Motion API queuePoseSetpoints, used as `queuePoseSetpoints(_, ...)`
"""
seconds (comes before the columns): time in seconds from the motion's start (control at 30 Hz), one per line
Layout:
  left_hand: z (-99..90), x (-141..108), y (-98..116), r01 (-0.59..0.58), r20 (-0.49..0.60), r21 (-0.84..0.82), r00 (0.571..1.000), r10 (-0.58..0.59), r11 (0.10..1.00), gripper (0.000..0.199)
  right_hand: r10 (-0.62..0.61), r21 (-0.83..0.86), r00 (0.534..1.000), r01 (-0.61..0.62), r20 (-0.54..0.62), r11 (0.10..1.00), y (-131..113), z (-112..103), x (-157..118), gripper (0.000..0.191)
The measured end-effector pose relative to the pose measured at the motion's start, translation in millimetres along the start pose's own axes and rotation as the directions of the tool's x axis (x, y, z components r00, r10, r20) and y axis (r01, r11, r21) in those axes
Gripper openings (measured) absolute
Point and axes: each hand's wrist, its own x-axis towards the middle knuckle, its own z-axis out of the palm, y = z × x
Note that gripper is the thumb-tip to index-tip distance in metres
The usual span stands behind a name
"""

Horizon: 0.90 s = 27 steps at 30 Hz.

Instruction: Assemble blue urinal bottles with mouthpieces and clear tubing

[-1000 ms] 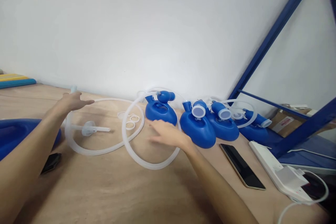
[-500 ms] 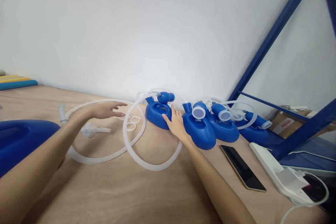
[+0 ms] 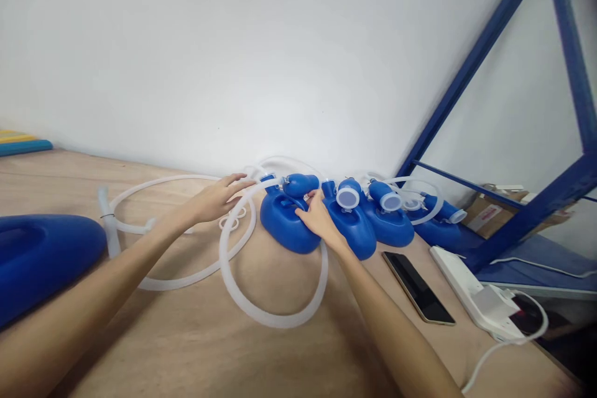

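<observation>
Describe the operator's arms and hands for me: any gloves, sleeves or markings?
The left hand and right hand are ungloved, with slender fingers. The left forearm and right forearm are bare to the picture's edge; no sleeve, watch, cable or marking shows.

I see a plain blue bottle (image 3: 286, 230), a milky-white tube (image 3: 275, 321), a tan, faintly grained table (image 3: 209, 348) and, to the right, a black phone (image 3: 417, 286) edged in gold
</observation>
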Motion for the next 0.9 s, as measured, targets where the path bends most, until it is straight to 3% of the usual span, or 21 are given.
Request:
queuePoseSetpoints(0.17,21.4,17.8,37.5,-0.189,-0.102,0.133,0.974,0.203,0.973,0.052,-0.017,0.161,0.999,0.009,0.045,0.987,-8.0,-26.7,-43.7,0.103)
queuePoseSetpoints(0.27,27.1,39.4,58.7,-0.228,-0.029,0.274,0.969,0.245,0.934,0.047,-0.008,0.343,0.991,-0.038,0.132,0.939,-5.4,-33.2,-61.1,0.12)
queuePoseSetpoints(0.43,26.3,65.0,75.4,-0.36,0.152,0.345,0.933,0.327,0.867,0.025,0.021,0.436,0.989,-0.083,0.144,0.896,3.5,-33.3,-75.9,0.122)
queuePoseSetpoints(0.7,33.3,58.9,87.9,-0.357,0.141,0.421,0.934,0.329,0.834,0.02,0.061,0.387,0.997,-0.075,0.047,0.919,3.6,-25.4,-76.6,0.121)
queuePoseSetpoints(0.9,41.7,55.9,94.1,-0.306,0.097,0.385,0.952,0.291,0.871,0.024,0.078,0.322,0.997,-0.077,0.012,0.944,-1.7,-26.4,-81.0,0.116)
